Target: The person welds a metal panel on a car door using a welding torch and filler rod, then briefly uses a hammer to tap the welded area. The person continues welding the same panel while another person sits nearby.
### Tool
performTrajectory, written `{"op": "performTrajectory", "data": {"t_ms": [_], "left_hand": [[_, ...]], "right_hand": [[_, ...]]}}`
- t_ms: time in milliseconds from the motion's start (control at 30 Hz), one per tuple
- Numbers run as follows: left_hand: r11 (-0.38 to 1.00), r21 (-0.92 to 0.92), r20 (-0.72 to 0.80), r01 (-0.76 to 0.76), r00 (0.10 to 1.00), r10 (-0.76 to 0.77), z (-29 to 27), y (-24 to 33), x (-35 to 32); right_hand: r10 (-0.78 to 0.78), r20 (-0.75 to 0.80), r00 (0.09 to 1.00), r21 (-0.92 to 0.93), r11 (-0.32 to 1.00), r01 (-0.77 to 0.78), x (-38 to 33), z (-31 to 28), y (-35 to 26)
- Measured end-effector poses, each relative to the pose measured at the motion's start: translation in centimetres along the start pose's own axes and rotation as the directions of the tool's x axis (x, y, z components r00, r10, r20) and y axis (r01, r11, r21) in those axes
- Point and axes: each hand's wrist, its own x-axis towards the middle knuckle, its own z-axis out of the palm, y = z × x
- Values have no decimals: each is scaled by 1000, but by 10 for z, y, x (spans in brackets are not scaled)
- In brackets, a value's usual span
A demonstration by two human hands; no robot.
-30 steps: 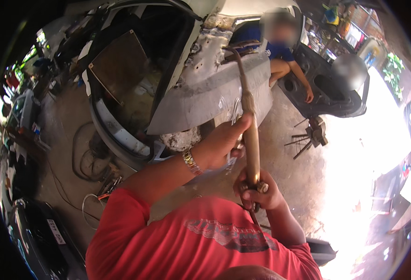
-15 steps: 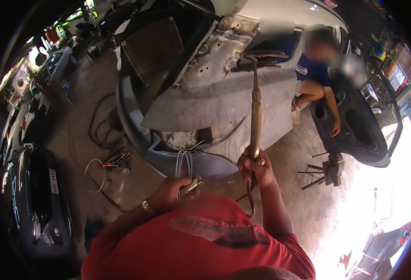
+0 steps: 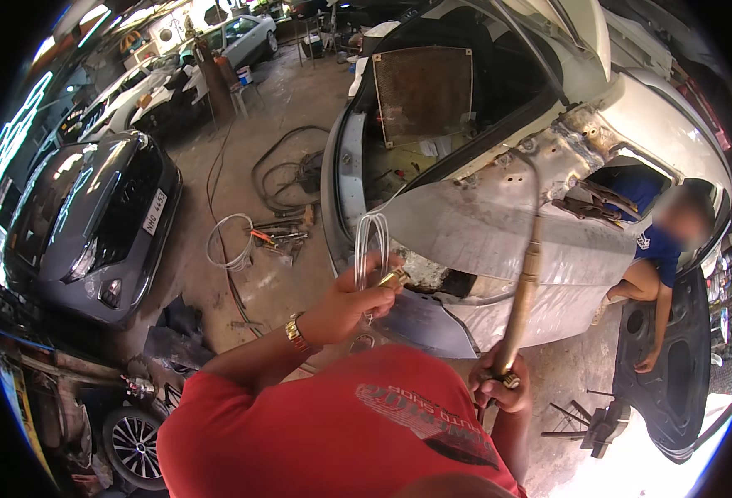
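Note:
My right hand (image 3: 501, 383) is wrapped round the brass handle of a gas torch (image 3: 525, 299), near its valve knob. The torch stands upright, its thin bent tip in front of the car's bare-metal rear panel; whether they touch I cannot tell. No flame shows. My left hand (image 3: 356, 300) is closed on a loose coil of thin silvery wire (image 3: 372, 236) and a small brass-coloured metal piece (image 3: 395, 278) whose kind I cannot make out. One wire end reaches up toward the car's rear opening. Ahead stands the car body (image 3: 474, 220), with scorched, pierced metal by its rear opening.
A person in a blue shirt (image 3: 650, 236) sits low at the car's right, one arm over a black panel (image 3: 669, 357). A metal stand (image 3: 602, 427) is nearby. Hoses (image 3: 270, 170), a wire coil (image 3: 230, 242) and tools (image 3: 279, 241) lie on the floor. A dark car (image 3: 104, 224) stands left.
My view has swung left, so the car body and the seated person appear farther right. My left hand is held higher in view. Both hands keep hold of the same things.

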Motion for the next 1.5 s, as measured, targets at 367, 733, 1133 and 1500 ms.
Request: {"op": "performTrajectory", "data": {"t_ms": [367,733,1133,1500], "left_hand": [[995,25,-37,-93,995,94,53,-5,33],[984,138,15,-114,993,113,49,31,53],[875,469,183,-119,982,35,58,10,161],[616,760,201,-205,977,78,88,4,211]], "right_hand": [[276,284,918,-187,955,-229,78,37,-6],[-95,390,916,183,983,24,63,38,11],[-551,-209,808,236,774,588,-16,18,19],[-483,-363,797,103,829,550,-10,-3,12]]}}
